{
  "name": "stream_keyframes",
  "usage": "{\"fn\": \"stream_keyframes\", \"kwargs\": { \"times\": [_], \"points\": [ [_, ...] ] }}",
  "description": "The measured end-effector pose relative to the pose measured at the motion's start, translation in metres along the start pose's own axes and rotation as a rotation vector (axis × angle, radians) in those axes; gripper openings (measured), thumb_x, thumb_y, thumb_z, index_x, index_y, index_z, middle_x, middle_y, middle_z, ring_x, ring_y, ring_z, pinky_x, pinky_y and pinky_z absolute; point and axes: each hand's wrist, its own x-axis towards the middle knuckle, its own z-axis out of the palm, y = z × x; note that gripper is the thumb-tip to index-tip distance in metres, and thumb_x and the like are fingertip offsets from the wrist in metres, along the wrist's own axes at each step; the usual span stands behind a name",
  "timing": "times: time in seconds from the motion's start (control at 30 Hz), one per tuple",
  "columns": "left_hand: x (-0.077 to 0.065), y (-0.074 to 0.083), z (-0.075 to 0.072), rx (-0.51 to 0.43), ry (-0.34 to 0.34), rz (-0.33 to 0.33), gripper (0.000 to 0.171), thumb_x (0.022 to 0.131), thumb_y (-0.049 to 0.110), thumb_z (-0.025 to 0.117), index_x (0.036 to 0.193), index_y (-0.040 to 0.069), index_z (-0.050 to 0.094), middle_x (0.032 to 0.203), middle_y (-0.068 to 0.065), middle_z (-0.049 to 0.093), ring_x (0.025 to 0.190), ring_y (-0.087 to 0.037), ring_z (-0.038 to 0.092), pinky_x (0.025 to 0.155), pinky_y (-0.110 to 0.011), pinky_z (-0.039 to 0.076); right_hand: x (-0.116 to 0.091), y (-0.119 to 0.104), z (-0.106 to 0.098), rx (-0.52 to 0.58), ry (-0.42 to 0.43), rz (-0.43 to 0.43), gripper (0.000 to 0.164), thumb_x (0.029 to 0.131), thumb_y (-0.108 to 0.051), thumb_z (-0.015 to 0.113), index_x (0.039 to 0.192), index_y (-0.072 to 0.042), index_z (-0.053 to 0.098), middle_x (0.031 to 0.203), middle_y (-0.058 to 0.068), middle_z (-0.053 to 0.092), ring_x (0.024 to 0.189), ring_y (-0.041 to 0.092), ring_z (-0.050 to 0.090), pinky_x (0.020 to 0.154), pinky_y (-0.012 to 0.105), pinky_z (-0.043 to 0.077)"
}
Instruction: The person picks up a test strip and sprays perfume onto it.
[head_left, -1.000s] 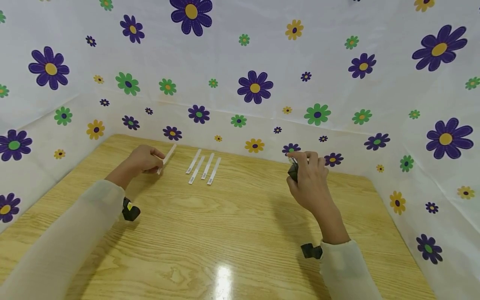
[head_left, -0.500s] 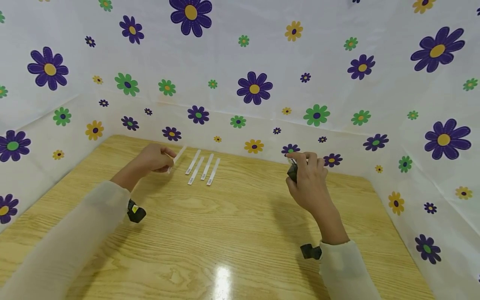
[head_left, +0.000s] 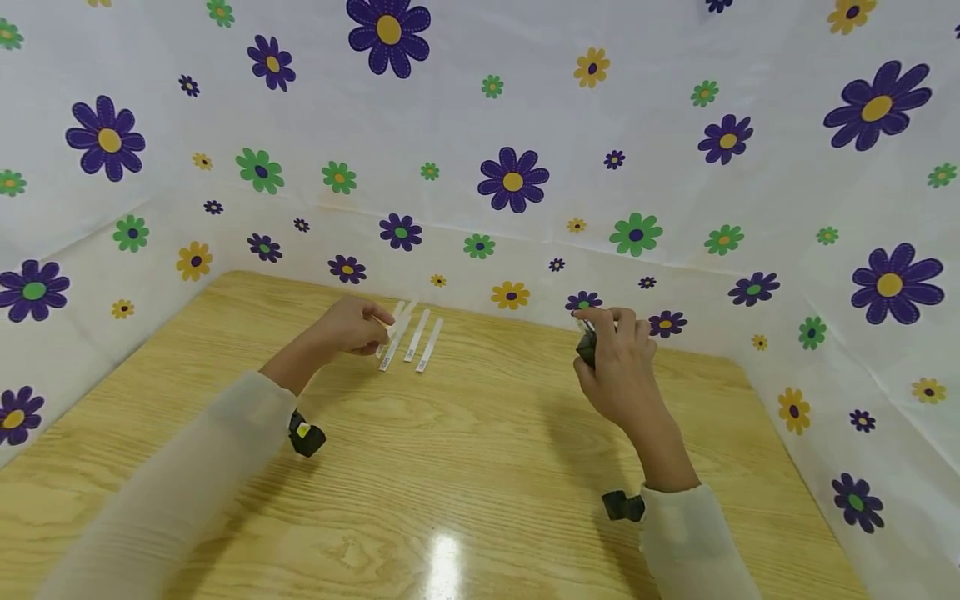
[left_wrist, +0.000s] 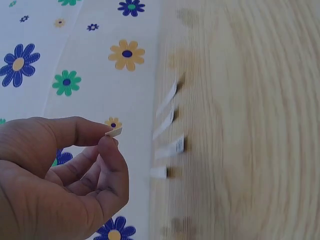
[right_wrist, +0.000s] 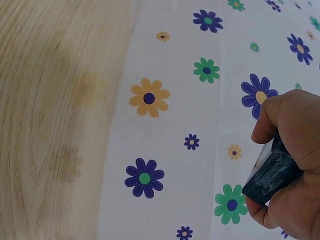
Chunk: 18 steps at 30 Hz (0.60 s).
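My left hand [head_left: 351, 325] pinches a white paper strip [left_wrist: 114, 132] between thumb and index finger, its end showing in the left wrist view. In the head view that hand overlaps the left end of a group of similar strips. Several white paper strips [head_left: 431, 345] with small print at their near ends lie slanted side by side on the table. Off to the right, my right hand [head_left: 622, 367] holds a small dark bottle [right_wrist: 272, 172] above the table, index finger over its top end. The palm and fingers hide much of the bottle.
The wooden table [head_left: 480, 450] runs back to a white curtain [head_left: 450, 125] printed with flowers, which also closes off both sides. Black wrist-camera mounts [head_left: 306, 435] stick out beside both sleeves. Light glares on the table's front.
My left hand has moved to the right with the paper strip, from left of the group up to the leftmost strips. The right hand with the bottle has stayed in place.
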Motion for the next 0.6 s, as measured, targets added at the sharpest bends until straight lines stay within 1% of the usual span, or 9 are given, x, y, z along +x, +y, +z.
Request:
{"fn": "stream_keyframes", "kwargs": {
  "times": [0.17,0.33,0.47,0.6],
  "points": [
    [0.0,0.008,0.018,-0.029,-0.031,0.04,0.038,0.091,0.003,0.064,0.128,-0.005,0.061,0.094,-0.013,0.065,0.069,-0.017,0.057,0.067,-0.026,0.053,-0.001,0.0,0.001,-0.002,0.008,-0.013,0.065,0.086,0.0,0.071,0.14,-0.018,0.039,0.126,0.032,0.041,0.107,0.051,0.04,0.077,0.062,0.037],
    [-0.004,0.019,0.034,-0.021,-0.067,0.085,0.04,0.09,0.003,0.063,0.129,-0.006,0.061,0.086,-0.014,0.067,0.065,-0.016,0.054,0.064,-0.029,0.049,-0.001,0.0,0.004,-0.005,0.013,-0.021,0.064,0.086,0.0,0.071,0.14,-0.018,0.04,0.126,0.031,0.041,0.105,0.05,0.039,0.075,0.06,0.036],
    [-0.006,0.026,0.044,-0.03,-0.094,0.094,0.038,0.091,0.004,0.064,0.128,-0.004,0.062,0.086,-0.012,0.066,0.067,-0.017,0.055,0.067,-0.029,0.051,-0.001,0.001,0.005,-0.007,0.01,-0.023,0.064,0.087,0.0,0.07,0.14,-0.018,0.04,0.127,0.031,0.041,0.106,0.05,0.039,0.075,0.06,0.036],
    [-0.004,0.03,0.056,-0.066,-0.123,0.099,0.034,0.092,0.004,0.065,0.126,-0.001,0.063,0.089,-0.011,0.064,0.069,-0.017,0.056,0.07,-0.03,0.053,-0.001,0.002,0.006,-0.012,0.005,-0.018,0.064,0.086,0.0,0.07,0.14,-0.018,0.04,0.127,0.032,0.041,0.106,0.05,0.039,0.075,0.061,0.037]
  ]
}}
